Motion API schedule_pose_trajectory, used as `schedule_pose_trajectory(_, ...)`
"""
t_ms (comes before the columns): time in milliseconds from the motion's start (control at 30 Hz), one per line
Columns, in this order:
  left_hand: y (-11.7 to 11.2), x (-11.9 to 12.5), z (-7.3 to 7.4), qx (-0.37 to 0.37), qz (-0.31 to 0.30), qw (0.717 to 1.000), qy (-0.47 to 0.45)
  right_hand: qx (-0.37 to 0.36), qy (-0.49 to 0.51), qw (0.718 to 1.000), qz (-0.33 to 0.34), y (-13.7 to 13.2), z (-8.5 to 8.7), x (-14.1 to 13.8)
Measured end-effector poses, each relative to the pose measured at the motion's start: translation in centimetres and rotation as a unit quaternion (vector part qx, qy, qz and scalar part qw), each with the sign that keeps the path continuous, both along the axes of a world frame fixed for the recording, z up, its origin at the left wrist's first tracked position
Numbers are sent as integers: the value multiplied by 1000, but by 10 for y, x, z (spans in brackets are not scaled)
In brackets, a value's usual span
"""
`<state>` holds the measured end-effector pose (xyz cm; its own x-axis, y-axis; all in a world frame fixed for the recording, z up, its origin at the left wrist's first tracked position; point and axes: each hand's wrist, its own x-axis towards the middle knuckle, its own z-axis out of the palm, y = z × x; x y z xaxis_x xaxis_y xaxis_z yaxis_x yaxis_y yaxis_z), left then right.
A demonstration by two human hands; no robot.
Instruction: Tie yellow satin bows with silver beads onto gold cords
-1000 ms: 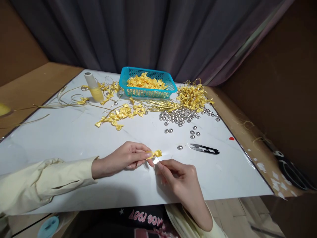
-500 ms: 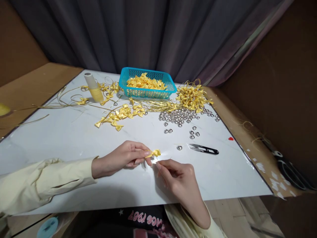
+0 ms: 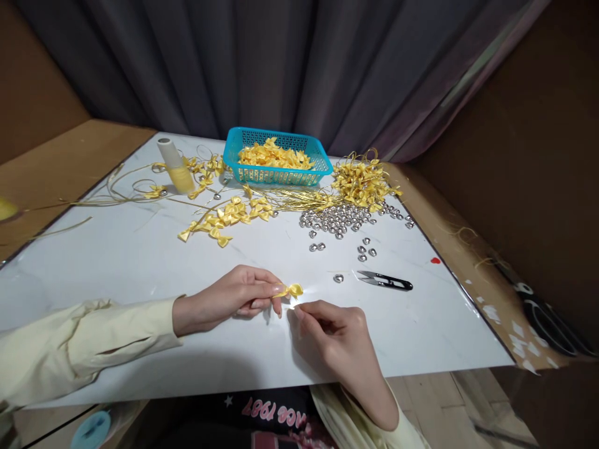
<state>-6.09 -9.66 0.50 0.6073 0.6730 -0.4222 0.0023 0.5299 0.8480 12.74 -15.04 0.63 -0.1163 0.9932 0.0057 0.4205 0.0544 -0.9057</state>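
My left hand point(image 3: 229, 298) pinches a small yellow ribbon bow point(image 3: 292, 290) just above the white table top point(image 3: 140, 262). My right hand point(image 3: 334, 333) is right beside it, fingers pinched together close under the bow; what they grip is too small to make out. A single silver heart-shaped bead point(image 3: 339, 278) lies just right of the bow. Black thread snips point(image 3: 386, 282) lie further right.
A blue basket point(image 3: 277, 157) full of yellow bows stands at the back. Loose bows point(image 3: 224, 218), bows on gold wire point(image 3: 362, 181), a pile of silver beads point(image 3: 341, 218) and a yellow thread spool point(image 3: 174, 165) lie in front. Brown board edges the table.
Both hands have stayed in place; the bow and fingers have shifted only slightly. The view has drifted a little.
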Motion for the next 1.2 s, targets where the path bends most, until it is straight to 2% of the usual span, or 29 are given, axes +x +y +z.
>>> schedule_pose_trajectory(200,1,0,0,6,-4,1000,1,2,-10,1000,2,1,2,1)
schedule_pose_trajectory(600,0,0,-2,23,-14,1000,-5,-6,-63,997,48,0,9,5)
schedule_pose_trajectory(733,0,2,-2,55,-32,998,12,5,-86,994,67,1,9,6)
schedule_pose_trajectory(933,-5,3,1,107,-26,992,60,22,-91,994,50,-3,5,1)
schedule_pose_trajectory(1200,-14,6,6,224,1,962,157,45,-97,994,27,-7,1,-7)
